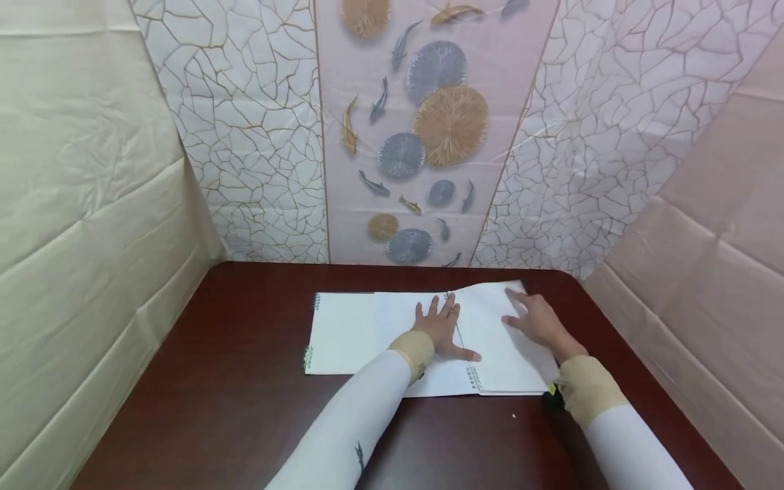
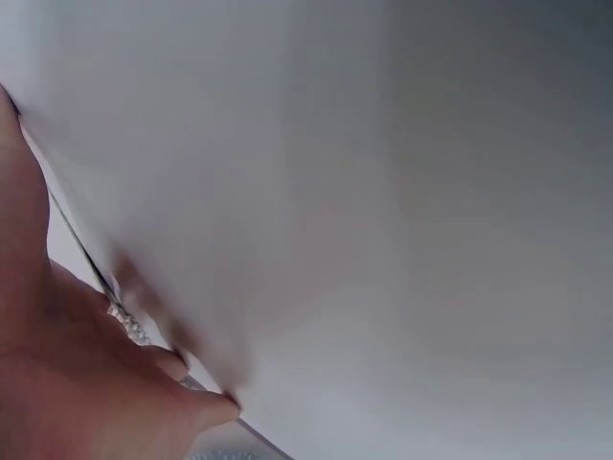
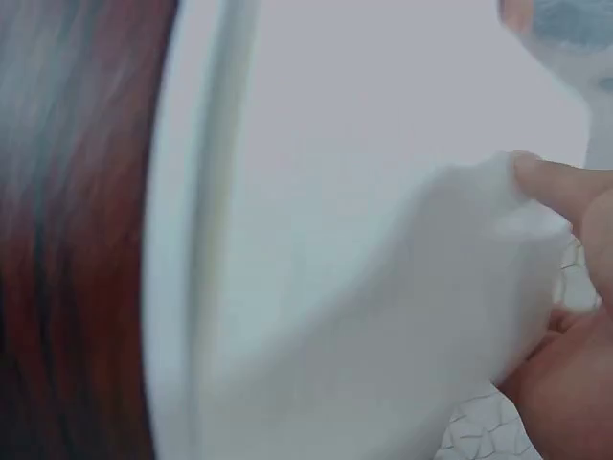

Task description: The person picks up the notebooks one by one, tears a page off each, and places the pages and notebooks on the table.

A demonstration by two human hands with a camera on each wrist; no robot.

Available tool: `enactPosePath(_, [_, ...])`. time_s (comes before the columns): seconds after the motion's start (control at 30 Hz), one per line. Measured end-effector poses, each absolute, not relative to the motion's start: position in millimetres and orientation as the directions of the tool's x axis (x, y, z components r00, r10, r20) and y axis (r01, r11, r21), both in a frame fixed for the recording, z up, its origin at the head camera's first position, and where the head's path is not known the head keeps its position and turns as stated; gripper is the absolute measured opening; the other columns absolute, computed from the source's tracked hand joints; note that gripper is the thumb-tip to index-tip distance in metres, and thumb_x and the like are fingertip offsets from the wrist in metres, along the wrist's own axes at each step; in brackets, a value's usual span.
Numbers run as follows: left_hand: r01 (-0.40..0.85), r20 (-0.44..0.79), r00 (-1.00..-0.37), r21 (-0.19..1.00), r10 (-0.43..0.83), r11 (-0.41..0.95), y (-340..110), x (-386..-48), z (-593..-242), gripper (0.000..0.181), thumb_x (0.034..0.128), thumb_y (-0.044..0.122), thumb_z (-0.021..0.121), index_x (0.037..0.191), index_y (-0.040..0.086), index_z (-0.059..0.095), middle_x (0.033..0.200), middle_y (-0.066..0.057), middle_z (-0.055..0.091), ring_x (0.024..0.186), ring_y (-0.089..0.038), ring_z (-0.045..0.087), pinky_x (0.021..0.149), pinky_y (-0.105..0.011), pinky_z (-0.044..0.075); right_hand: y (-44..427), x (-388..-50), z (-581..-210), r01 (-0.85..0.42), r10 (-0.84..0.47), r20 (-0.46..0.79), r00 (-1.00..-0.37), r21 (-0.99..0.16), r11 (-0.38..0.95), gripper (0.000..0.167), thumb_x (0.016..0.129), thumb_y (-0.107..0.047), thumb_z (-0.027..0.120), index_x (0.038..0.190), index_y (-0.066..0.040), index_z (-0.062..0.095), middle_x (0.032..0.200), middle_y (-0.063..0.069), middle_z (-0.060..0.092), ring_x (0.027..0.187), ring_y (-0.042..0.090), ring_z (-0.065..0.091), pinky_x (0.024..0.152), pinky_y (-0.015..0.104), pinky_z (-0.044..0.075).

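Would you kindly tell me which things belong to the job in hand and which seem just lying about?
Likely in the job:
open spiral notebook
its right page

Seemingly lying about:
second spiral notebook, at left
small white speck
unclear dark item

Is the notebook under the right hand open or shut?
Open: white pages show on both sides of its spiral binding, the left hand across it.
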State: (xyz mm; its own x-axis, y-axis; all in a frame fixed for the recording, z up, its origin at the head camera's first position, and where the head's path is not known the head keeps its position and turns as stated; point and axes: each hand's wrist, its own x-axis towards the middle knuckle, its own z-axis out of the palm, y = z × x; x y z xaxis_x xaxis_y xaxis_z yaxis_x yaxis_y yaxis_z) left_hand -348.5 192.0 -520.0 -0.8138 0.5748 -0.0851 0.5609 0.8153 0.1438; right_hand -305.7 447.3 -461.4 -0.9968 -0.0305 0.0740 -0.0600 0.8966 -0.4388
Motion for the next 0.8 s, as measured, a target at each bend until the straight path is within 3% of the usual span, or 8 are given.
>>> enactPosePath(0.13, [0.553, -0.089, -0.823, 0.100, 0.561, 0.827, 191, -337, -507, 0.131, 0.0744, 0.100, 0.052, 0.172, 0.022, 0.014, 0.179, 0.002, -0.004, 0.164, -0.031, 0.006, 0.126, -0.062, 0.015, 444, -305, -454, 0.119, 0.161, 0.026, -0.987, -0.558, 0.821, 0.108, 0.099, -0.030, 0.075, 0.168, 0.001, -0.003, 0.160, 0.044, 0.027, 0.144, 0.061, 0.034, 0.117, 0.069, 0.032])
enactPosePath(0.2, [0.551, -0.092, -0.826, 0.078, 0.557, 0.831, 189, -329, -493, 0.129, 0.0750, 0.099, 0.054, 0.172, 0.020, 0.020, 0.179, 0.000, 0.001, 0.163, -0.032, 0.013, 0.125, -0.062, 0.021, 443, -306, -451, 0.191, 0.241, 0.005, -0.971, -0.596, 0.780, 0.102, 0.099, -0.030, 0.073, 0.166, 0.007, 0.006, 0.157, 0.043, 0.033, 0.141, 0.058, 0.041, 0.115, 0.066, 0.037])
enactPosePath(0.3, [0.555, -0.099, -0.826, 0.027, 0.555, 0.831, 187, -323, -478, 0.128, 0.0751, 0.099, 0.054, 0.170, 0.019, 0.025, 0.179, -0.002, 0.004, 0.161, -0.034, 0.021, 0.121, -0.062, 0.029, 441, -309, -448, 0.207, 0.265, 0.008, -0.964, -0.605, 0.769, 0.076, 0.100, -0.027, 0.070, 0.154, 0.016, 0.037, 0.146, 0.041, 0.050, 0.126, 0.051, 0.057, 0.102, 0.060, 0.050])
enactPosePath(0.4, [0.572, -0.122, -0.817, -0.047, 0.564, 0.819, 188, -326, -475, 0.130, 0.0733, 0.102, 0.049, 0.171, 0.020, 0.024, 0.179, -0.002, 0.002, 0.160, -0.034, 0.022, 0.120, -0.059, 0.033, 441, -310, -451, 0.172, 0.230, 0.021, -0.973, -0.596, 0.784, 0.054, 0.103, -0.025, 0.066, 0.140, 0.014, 0.058, 0.132, 0.036, 0.063, 0.108, 0.042, 0.065, 0.087, 0.050, 0.055])
enactPosePath(0.57, [0.616, -0.103, -0.788, -0.145, 0.607, 0.774, 192, -344, -493, 0.137, 0.0705, 0.108, 0.037, 0.172, 0.017, 0.020, 0.179, -0.004, 0.007, 0.164, -0.027, 0.010, 0.127, -0.052, 0.024, 442, -312, -460, 0.141, 0.192, 0.019, -0.981, -0.608, 0.781, 0.049, 0.108, -0.024, 0.059, 0.140, 0.013, 0.058, 0.138, 0.035, 0.060, 0.116, 0.042, 0.063, 0.092, 0.051, 0.053])
enactPosePath(0.67, [0.631, -0.101, -0.775, -0.123, 0.623, 0.766, 192, -344, -496, 0.138, 0.0724, 0.107, 0.035, 0.172, 0.014, 0.015, 0.179, -0.005, 0.007, 0.164, -0.024, 0.003, 0.129, -0.049, 0.018, 446, -312, -465, 0.135, 0.184, 0.019, -0.983, -0.609, 0.782, 0.051, 0.109, -0.025, 0.058, 0.142, 0.014, 0.055, 0.143, 0.036, 0.057, 0.125, 0.045, 0.059, 0.101, 0.057, 0.050])
enactPosePath(0.8, [0.630, -0.109, -0.775, -0.057, 0.622, 0.775, 192, -339, -492, 0.137, 0.0743, 0.105, 0.040, 0.172, 0.012, 0.013, 0.179, -0.005, 0.007, 0.164, -0.024, 0.003, 0.129, -0.046, 0.020, 455, -309, -471, 0.107, 0.161, 0.026, -0.987, -0.641, 0.760, 0.051, 0.110, -0.025, 0.057, 0.142, 0.013, 0.054, 0.145, 0.035, 0.055, 0.129, 0.045, 0.056, 0.106, 0.059, 0.047])
